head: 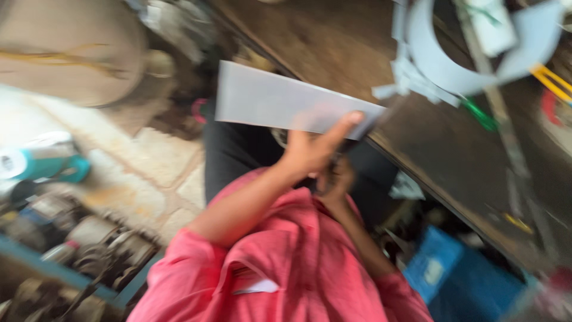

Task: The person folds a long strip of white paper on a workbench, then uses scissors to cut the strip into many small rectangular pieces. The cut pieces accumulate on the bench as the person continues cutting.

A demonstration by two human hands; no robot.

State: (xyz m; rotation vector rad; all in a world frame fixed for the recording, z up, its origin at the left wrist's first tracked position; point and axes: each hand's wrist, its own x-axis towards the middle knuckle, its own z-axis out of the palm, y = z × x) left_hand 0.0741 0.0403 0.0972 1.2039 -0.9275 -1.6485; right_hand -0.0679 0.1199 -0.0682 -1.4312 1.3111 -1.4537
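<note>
The picture is motion-blurred. My left hand (310, 150) grips a flat grey sheet-metal strip (268, 98) by its lower edge, thumb lying along the front. The strip hangs in front of me, over the edge of a dark workbench (357, 48). Just under it, my right hand (337, 182) has its fingers curled close to the strip's right end. Something dark may be in it, but the blur hides what. Both arms wear pink sleeves.
On the bench lie a curved grey sheet piece (453, 59), a green-handled tool (480, 117) and a yellow item (551, 80). A blue crate (453, 268) sits under the bench. At the left are a teal-and-white can (42, 162) and metal motor parts (89, 244) on a tiled floor.
</note>
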